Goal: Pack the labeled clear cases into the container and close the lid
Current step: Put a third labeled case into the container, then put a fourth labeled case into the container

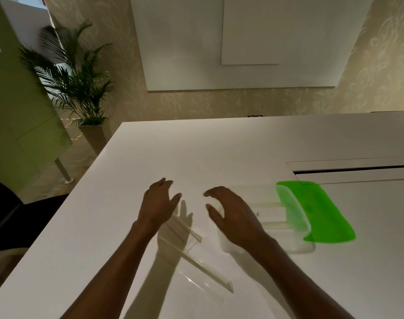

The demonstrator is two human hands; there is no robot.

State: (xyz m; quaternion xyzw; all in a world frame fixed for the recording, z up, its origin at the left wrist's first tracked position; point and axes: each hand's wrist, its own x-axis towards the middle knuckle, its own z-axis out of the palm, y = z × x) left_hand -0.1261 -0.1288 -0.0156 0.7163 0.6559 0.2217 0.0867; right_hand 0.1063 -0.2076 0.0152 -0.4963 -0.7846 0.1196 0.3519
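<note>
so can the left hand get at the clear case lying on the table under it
Probably yes: the left hand hovers open and empty right over the clear case, with nothing between them. The right hand is off over the container.

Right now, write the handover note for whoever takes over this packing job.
Left hand: open, empty, raised over the white table.
Right hand: open, fingers spread, empty, above the near-left end of the clear container.
The container sits right of centre, open; its green lid leans on its far-right end. At least one clear case with a handwritten label seems to lie inside.
Two clear cases are still on the table: one just below the left hand, one nearer you.
Done: part of the packing, it seems.
Left: pack those two cases, then close the lid.
</note>
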